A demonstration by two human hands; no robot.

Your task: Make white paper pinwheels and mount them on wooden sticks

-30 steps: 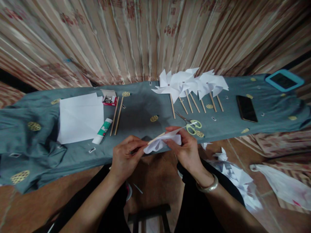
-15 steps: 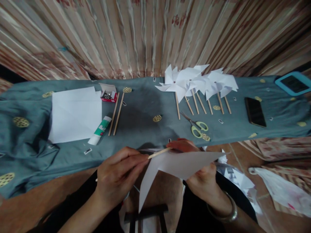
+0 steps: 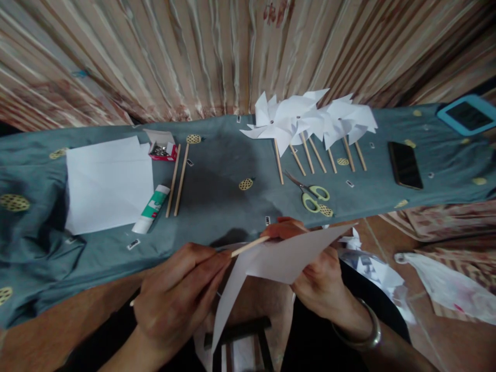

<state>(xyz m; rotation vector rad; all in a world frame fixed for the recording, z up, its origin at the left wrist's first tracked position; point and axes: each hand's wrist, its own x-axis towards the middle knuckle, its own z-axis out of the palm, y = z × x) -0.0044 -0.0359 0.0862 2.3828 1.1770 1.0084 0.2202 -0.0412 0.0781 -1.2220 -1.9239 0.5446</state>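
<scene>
My left hand (image 3: 178,292) is closed around a thin wooden stick (image 3: 248,246) whose tip points right, toward the paper. A white paper pinwheel (image 3: 279,261) is gripped by my right hand (image 3: 318,274), fingers behind its blades and thumb near the stick's tip; a metal bangle circles that wrist. Both hands hover just in front of the near edge of a table under a grey-blue cloth (image 3: 220,181).
On the cloth lie white paper sheets (image 3: 108,183), a glue stick (image 3: 151,209), a red box of pins (image 3: 163,151), two spare sticks (image 3: 176,180), green-handled scissors (image 3: 312,192), several finished pinwheels (image 3: 306,124), a black phone (image 3: 405,165) and a blue-framed device (image 3: 467,114). Paper scraps litter the floor at right.
The crumpled-looking paper has opened out into broad flat blades. Both hands dropped lower and nearer to me, and the left hand slid back along the stick.
</scene>
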